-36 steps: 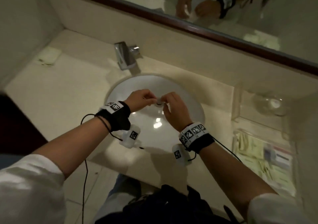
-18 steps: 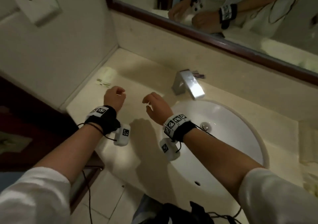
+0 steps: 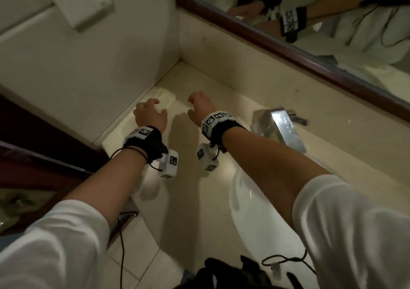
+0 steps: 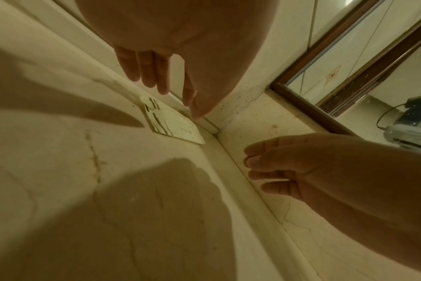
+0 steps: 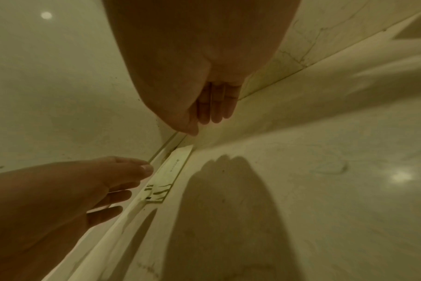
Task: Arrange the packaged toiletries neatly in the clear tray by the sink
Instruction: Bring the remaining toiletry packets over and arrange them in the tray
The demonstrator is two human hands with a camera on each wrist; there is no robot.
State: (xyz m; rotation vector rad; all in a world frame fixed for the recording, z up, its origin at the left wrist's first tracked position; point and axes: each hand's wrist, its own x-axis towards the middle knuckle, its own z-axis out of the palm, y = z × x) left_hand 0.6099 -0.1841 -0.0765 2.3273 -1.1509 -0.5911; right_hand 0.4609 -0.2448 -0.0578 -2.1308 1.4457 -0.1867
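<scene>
Reaching stage, by the look of it: fetching a stray item before any arranging. Flat toiletry packet (image 3: 163, 99) lying on the counter (image 3: 221, 191) in the far left corner, tight against the side wall (image 3: 93, 66), at about 11 o'clock from the sink basin (image 3: 255, 211). Pale wrapper with dark printed stripes at one end, plain in the left wrist view (image 4: 171, 121) and seen edge-on in the right wrist view (image 5: 167, 180).

Left hand (image 3: 150, 114) hovering just over the packet's near end, fingers (image 4: 144, 66) spread and loosely bent, holding nothing; whether a fingertip already touches the wrapper cannot be told. Right hand (image 3: 200, 107) just beside it at 3 o'clock, near the back splash, fingers (image 5: 214, 104) close together and slightly curled, also empty. Both hands unloaded, then, neither pinching anything.

Clear tray not in view anywhere here; presumably off beyond the faucet (image 3: 281, 126) toward 3 o'clock, though nothing confirms it.

Next move, as a judgement: getting a fingertip under the packet's free edge, since it lies flat and hard against the wall with little room on the 9 o'clock side. Sliding it toward 3 o'clock, away from the wall, likely easier than lifting straight up. Then a light pinch, and a carry across the basin to the tray.
</scene>
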